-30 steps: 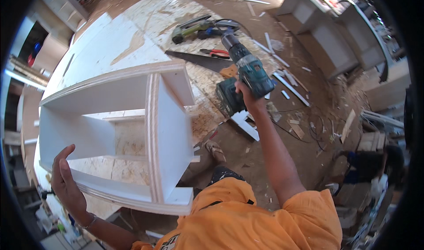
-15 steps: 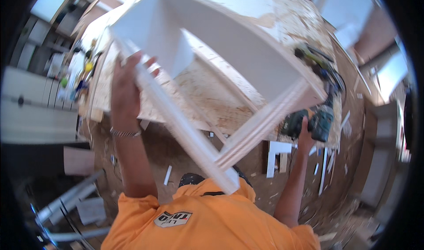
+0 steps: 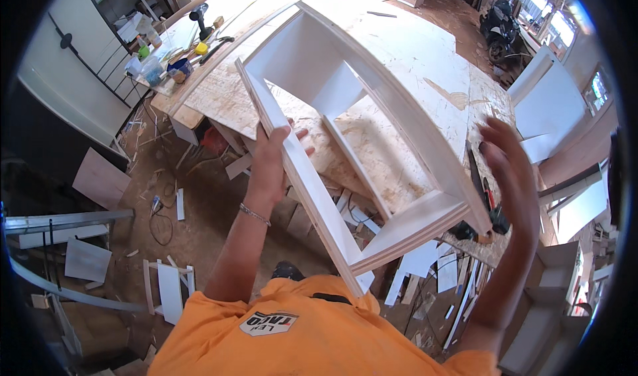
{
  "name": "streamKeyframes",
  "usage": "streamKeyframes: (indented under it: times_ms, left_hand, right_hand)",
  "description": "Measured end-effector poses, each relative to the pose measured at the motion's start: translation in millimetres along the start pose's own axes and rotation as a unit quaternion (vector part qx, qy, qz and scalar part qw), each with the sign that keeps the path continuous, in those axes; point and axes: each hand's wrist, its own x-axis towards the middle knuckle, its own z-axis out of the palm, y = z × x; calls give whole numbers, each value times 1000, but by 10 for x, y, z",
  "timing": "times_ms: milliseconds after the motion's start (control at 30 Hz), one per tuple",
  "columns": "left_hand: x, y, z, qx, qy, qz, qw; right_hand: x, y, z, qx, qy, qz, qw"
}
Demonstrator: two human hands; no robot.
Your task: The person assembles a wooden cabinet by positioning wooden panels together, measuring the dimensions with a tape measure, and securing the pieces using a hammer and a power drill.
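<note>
A white open-backed cabinet box (image 3: 299, 60) with raw board edges is tilted above the workbench, its near corner close to my orange shirt. My left hand (image 3: 269, 160) is closed round the box's left long board, thumb on the near side and fingertips showing inside. Raised beyond the box's right end, my right hand (image 3: 508, 153) has its fingers apart and nothing visible in it. Below that hand, a dark power tool (image 3: 500, 222) lies on the bench, partly hidden by the box corner. Next to it is a red-handled tool (image 3: 488, 193).
The wooden workbench (image 3: 425, 50) carries a cordless drill (image 3: 198, 18), a yellow object (image 3: 201, 48) and a blue tub (image 3: 179, 69) at its left. White offcuts (image 3: 419, 259) lie below its near edge. A shelf carcass (image 3: 548, 269) stands right; a motorcycle (image 3: 500, 25) is parked far right.
My right hand has let go of the dark power tool and lifted up and to the right. The box has shifted right in view, with my left hand gripping farther down its left board.
</note>
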Motion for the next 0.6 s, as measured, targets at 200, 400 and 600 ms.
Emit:
streamKeyframes:
  times_ms: [200, 400, 600]
  left_hand:
    - [-415, -287, -1365, -93, 59, -166, 980]
    - [-739, -1002, -2142, -153, 159, -199, 955]
    - [-613, -914, -2469, -175, 180, -197, 948]
  right_hand:
    - [248, -689, 1335, -5, -355, 102, 929]
    - [-10, -569, 2916, -247, -174, 62, 951]
    - [144, -590, 3361, -108, -184, 213, 954]
